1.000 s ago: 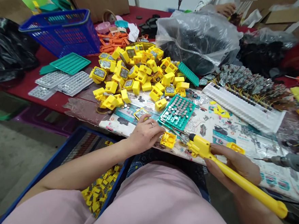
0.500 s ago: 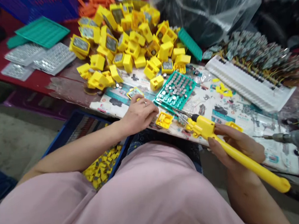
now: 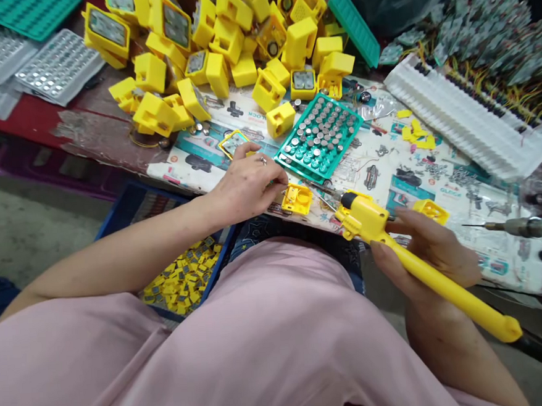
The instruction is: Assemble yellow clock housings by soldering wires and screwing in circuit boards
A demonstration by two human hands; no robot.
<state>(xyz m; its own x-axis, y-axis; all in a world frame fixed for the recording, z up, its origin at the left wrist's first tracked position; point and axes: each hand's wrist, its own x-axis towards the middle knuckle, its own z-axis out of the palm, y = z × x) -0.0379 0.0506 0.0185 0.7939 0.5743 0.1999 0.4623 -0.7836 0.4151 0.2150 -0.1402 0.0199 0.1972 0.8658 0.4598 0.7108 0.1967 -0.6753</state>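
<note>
Right hand's (image 3: 436, 253) fingers wrapped round a yellow soldering tool (image 3: 369, 221), its tip near the green tray (image 3: 315, 139).
Left hand's (image 3: 248, 183) fingers curl at the tray's near-left side; whether they grip anything cannot be told. An open yellow casing (image 3: 297, 199) lies before the tray, on a worktop (image 3: 389, 170) papered with prints. Below and left: blue crate (image 3: 125, 207), grey floor (image 3: 40, 225).
</note>
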